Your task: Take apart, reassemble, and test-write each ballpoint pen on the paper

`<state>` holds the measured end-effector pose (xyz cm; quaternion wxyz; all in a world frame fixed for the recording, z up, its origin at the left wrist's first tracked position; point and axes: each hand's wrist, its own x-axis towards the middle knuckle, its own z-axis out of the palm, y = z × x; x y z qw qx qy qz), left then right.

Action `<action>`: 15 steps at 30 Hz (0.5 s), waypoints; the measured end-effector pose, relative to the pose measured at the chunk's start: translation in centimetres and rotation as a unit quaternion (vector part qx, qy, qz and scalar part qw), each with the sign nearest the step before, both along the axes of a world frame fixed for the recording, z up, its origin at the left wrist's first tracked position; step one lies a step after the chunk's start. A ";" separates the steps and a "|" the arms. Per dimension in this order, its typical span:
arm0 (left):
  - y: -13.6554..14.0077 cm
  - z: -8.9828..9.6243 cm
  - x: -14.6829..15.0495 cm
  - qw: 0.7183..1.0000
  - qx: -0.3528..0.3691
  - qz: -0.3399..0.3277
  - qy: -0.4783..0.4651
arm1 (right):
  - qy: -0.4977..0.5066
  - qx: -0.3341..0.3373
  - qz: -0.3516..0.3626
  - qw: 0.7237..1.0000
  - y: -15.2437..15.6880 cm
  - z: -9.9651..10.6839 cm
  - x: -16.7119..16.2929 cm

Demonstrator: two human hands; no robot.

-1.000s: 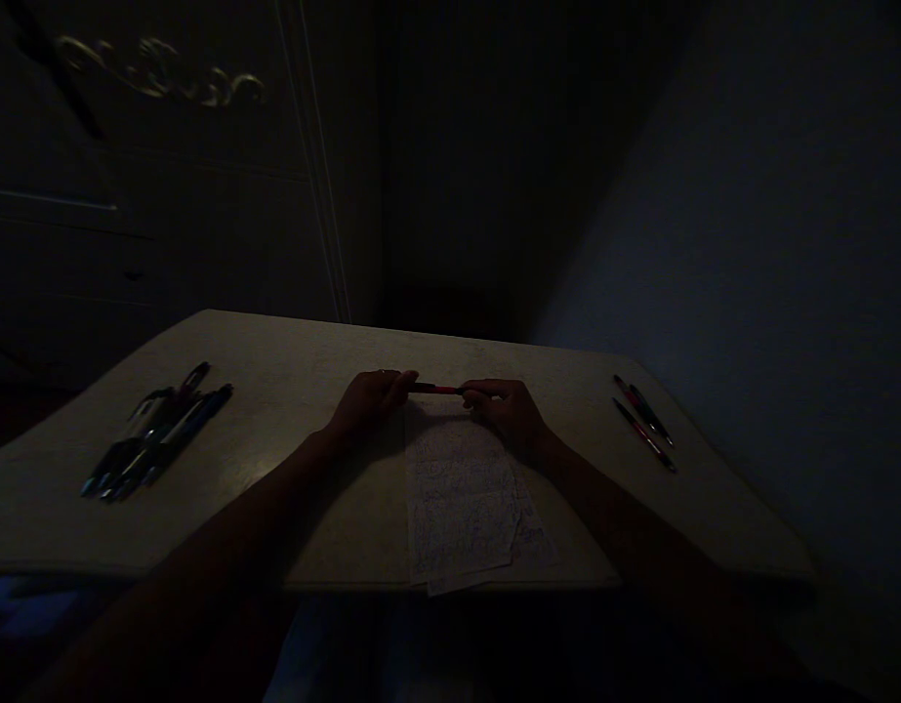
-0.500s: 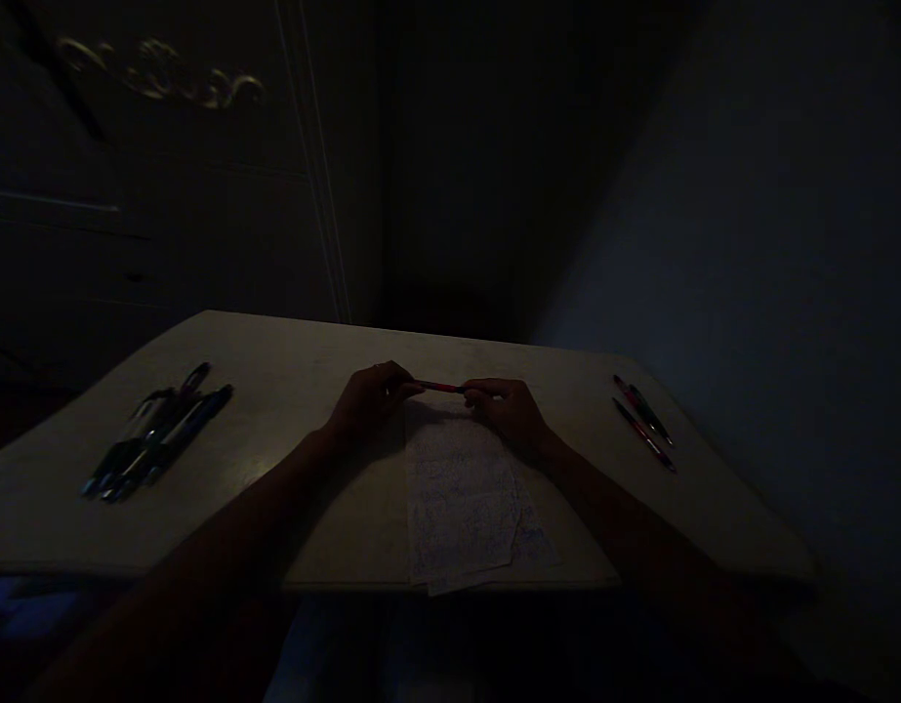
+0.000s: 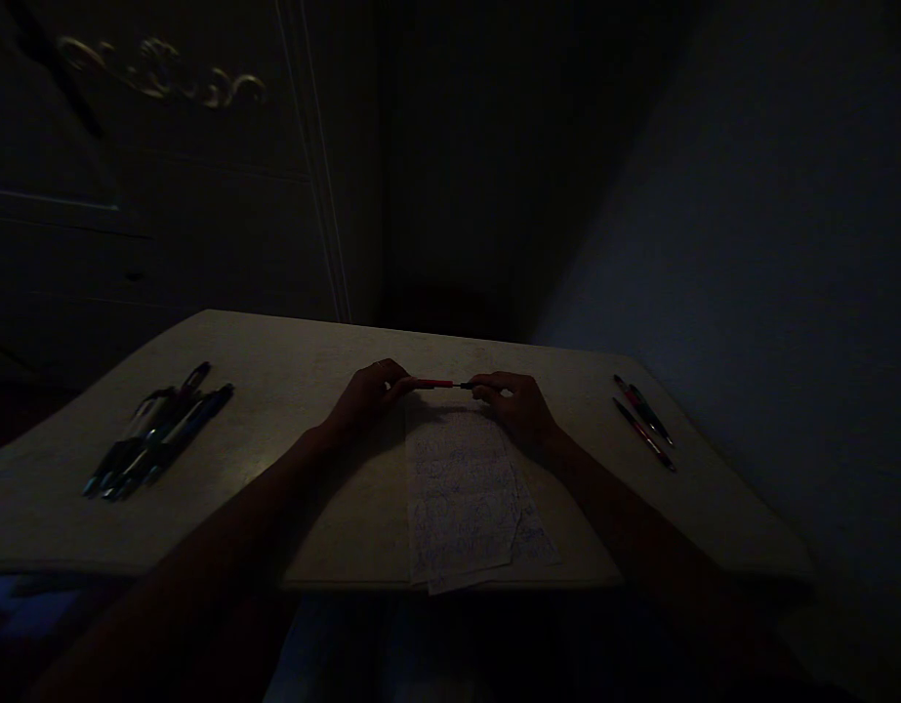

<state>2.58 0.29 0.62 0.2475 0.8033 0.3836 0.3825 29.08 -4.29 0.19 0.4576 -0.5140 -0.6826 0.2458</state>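
Observation:
Between my hands, above the far end of the written sheets, a red pen (image 3: 435,384) is held level. My left hand (image 3: 373,392) is closed on its red barrel. My right hand (image 3: 514,402) pinches the dark end piece (image 3: 466,386) of the same pen. A thin, pale length shows between barrel and end piece, so the two stand slightly apart. Whether that length is the refill or the tip, I cannot tell in the dim light. Below the hands lie overlapping paper sheets (image 3: 461,503) covered in blue handwriting, reaching the table's near edge.
On the left of the pale table (image 3: 340,537) lies a pile of several pens (image 3: 157,430). A red pen (image 3: 644,434) and other pens (image 3: 649,415) lie at the right. A dark cabinet (image 3: 201,215) stands behind on the left, a wall (image 3: 772,293) on the right.
The dark end piece has moved right, away from the red barrel, and a thin pale length now shows between them. My right hand has shifted slightly right.

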 end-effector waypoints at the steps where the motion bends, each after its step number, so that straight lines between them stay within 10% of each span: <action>1: 0.1 -0.1 -0.1 1.000 0.006 0.000 -0.002 | -0.018 0.018 0.001 1.000 0.2 -0.1 0.4; 15: 0.8 0.3 -1.9 0.999 0.020 0.002 -0.026 | -0.246 0.090 0.081 0.962 1.8 0.1 4.0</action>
